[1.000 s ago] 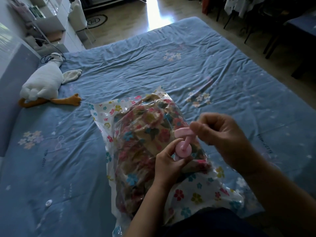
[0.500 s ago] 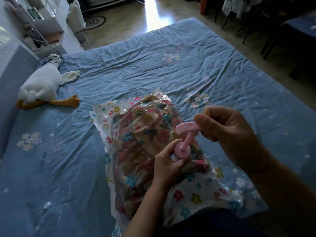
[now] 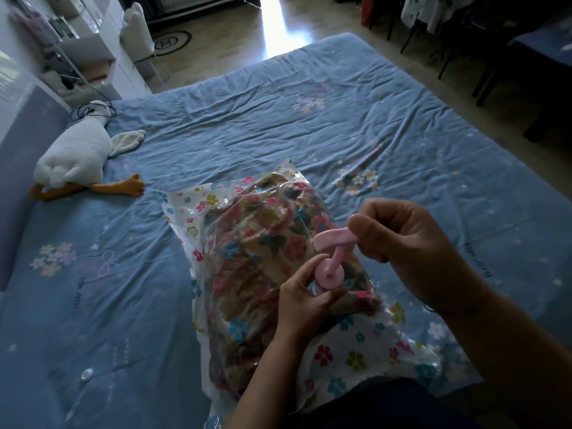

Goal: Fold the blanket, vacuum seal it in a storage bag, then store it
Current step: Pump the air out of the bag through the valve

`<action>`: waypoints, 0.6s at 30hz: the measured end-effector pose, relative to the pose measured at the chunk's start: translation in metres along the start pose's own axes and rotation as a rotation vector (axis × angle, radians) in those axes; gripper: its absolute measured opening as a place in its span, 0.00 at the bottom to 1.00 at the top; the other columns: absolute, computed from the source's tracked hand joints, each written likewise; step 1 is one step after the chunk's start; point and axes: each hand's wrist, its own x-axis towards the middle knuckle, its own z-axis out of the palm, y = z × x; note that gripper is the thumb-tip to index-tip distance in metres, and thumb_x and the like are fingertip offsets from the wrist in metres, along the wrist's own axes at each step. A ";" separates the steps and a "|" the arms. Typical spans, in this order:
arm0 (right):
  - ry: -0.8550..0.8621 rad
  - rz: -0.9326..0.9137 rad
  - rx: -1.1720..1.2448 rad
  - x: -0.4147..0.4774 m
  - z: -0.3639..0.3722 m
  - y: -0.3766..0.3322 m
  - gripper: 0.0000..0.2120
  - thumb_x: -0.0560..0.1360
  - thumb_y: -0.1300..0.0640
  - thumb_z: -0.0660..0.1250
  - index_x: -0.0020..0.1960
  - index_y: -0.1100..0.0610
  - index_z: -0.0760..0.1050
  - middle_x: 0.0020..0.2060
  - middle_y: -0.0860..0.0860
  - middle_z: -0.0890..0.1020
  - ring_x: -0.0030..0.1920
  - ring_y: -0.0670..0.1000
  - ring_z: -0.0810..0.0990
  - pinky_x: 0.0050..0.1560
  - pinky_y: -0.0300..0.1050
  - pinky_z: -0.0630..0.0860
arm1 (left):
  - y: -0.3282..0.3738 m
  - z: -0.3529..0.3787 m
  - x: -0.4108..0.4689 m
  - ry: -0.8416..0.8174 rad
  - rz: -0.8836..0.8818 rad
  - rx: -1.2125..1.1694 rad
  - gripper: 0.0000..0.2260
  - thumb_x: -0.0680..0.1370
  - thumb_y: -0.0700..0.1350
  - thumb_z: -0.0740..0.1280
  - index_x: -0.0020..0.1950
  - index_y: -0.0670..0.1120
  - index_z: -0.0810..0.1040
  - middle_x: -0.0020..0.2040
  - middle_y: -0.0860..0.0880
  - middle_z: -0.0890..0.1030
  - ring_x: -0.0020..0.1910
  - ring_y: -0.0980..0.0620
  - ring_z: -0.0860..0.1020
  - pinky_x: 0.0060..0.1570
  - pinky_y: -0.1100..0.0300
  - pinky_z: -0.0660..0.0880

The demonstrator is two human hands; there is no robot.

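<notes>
Bedroom w/ a wide blue floral sheet [image 3: 278,125] over the bed, wood floor beyond, a white goose plush [image 3: 77,153] lying far left near the headboard side. On the sheet right in front of me sits the storage bag [image 3: 356,345], clear plastic w/ flower print, and the folded blanket [image 3: 263,258] is inside it, already looking bunched and tight against the film.

Step in hand, as I read it: pumping air out, so folding and bagging are done, storing isn't. My left hand [image 3: 305,301] curls round the pink hand pump [image 3: 329,264] at its barrel, holding the base down on the bag where the valve prob. is (valve itself hidden under the pump). My right hand [image 3: 402,243] is closed on the T-handle, thumb over the bar, w/ the rod drawn up out of the barrel.

Next calls for pushing the handle straight back down w/o tipping the base off the valve, then repeating.

Vs a sec ago: handle sits higher and the rod shows longer, so I'm on the upstroke. Right hand rose w/ it; left hand's grip unchanged. Bag and plush haven't shifted on the sheet.
</notes>
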 end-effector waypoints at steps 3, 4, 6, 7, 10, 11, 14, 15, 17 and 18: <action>0.030 0.122 -0.096 -0.006 0.001 0.029 0.22 0.71 0.49 0.70 0.32 0.65 0.68 0.26 0.51 0.73 0.26 0.44 0.67 0.28 0.35 0.66 | -0.004 0.001 -0.001 -0.003 0.010 0.006 0.22 0.67 0.40 0.79 0.58 0.53 0.81 0.54 0.55 0.84 0.55 0.56 0.82 0.56 0.61 0.77; 0.038 0.199 -0.175 -0.010 0.001 0.046 0.23 0.71 0.47 0.72 0.32 0.64 0.69 0.27 0.55 0.73 0.27 0.46 0.68 0.29 0.38 0.67 | -0.005 0.001 -0.001 -0.006 0.018 0.011 0.22 0.67 0.40 0.79 0.59 0.52 0.81 0.54 0.55 0.84 0.56 0.56 0.82 0.56 0.61 0.77; 0.057 0.331 -0.315 -0.017 -0.002 0.072 0.20 0.69 0.44 0.71 0.32 0.59 0.72 0.27 0.53 0.73 0.27 0.47 0.70 0.31 0.44 0.68 | -0.006 0.001 -0.003 -0.003 -0.005 -0.013 0.24 0.65 0.45 0.79 0.60 0.51 0.80 0.55 0.55 0.84 0.57 0.56 0.81 0.57 0.59 0.77; 0.066 0.351 -0.349 -0.018 -0.002 0.077 0.20 0.68 0.43 0.70 0.32 0.59 0.72 0.26 0.52 0.73 0.27 0.46 0.70 0.32 0.45 0.68 | -0.006 0.001 -0.004 0.000 -0.014 -0.020 0.25 0.65 0.46 0.79 0.61 0.50 0.80 0.56 0.54 0.84 0.57 0.56 0.81 0.58 0.58 0.78; 0.089 0.229 -0.285 -0.009 0.004 0.049 0.25 0.70 0.44 0.73 0.33 0.66 0.71 0.26 0.54 0.73 0.27 0.48 0.70 0.30 0.43 0.67 | -0.005 0.002 -0.002 -0.014 0.024 0.003 0.21 0.70 0.42 0.77 0.62 0.47 0.79 0.56 0.52 0.83 0.58 0.55 0.81 0.59 0.56 0.77; 0.090 0.172 -0.231 -0.005 0.007 0.030 0.25 0.70 0.47 0.72 0.33 0.68 0.70 0.26 0.54 0.73 0.28 0.48 0.69 0.30 0.41 0.67 | -0.004 0.002 -0.002 -0.020 0.023 -0.003 0.21 0.71 0.41 0.76 0.63 0.48 0.78 0.58 0.52 0.83 0.58 0.55 0.80 0.59 0.58 0.76; 0.065 0.011 -0.066 0.000 0.008 -0.009 0.18 0.73 0.54 0.68 0.32 0.66 0.69 0.23 0.47 0.70 0.25 0.45 0.65 0.26 0.34 0.64 | -0.005 0.003 -0.005 -0.026 -0.035 -0.013 0.24 0.71 0.43 0.77 0.65 0.52 0.77 0.59 0.53 0.82 0.59 0.57 0.79 0.61 0.56 0.76; 0.061 -0.014 -0.034 0.000 0.006 -0.011 0.16 0.73 0.55 0.67 0.31 0.63 0.70 0.23 0.46 0.70 0.24 0.45 0.64 0.25 0.33 0.64 | -0.007 0.003 -0.006 -0.024 -0.042 -0.003 0.24 0.70 0.45 0.77 0.65 0.52 0.77 0.58 0.54 0.82 0.59 0.57 0.79 0.61 0.54 0.76; 0.050 0.042 -0.064 -0.002 0.005 0.004 0.15 0.74 0.55 0.67 0.31 0.60 0.71 0.23 0.45 0.72 0.25 0.44 0.67 0.27 0.33 0.65 | -0.008 0.004 -0.006 -0.014 -0.026 0.026 0.23 0.69 0.47 0.77 0.64 0.51 0.78 0.57 0.54 0.83 0.58 0.57 0.80 0.60 0.51 0.77; 0.050 0.103 -0.129 -0.004 0.005 0.019 0.17 0.74 0.53 0.69 0.32 0.62 0.71 0.24 0.46 0.73 0.25 0.43 0.69 0.28 0.35 0.67 | -0.008 0.004 -0.005 -0.006 -0.010 0.041 0.23 0.69 0.47 0.77 0.63 0.50 0.79 0.57 0.54 0.83 0.58 0.56 0.80 0.60 0.50 0.77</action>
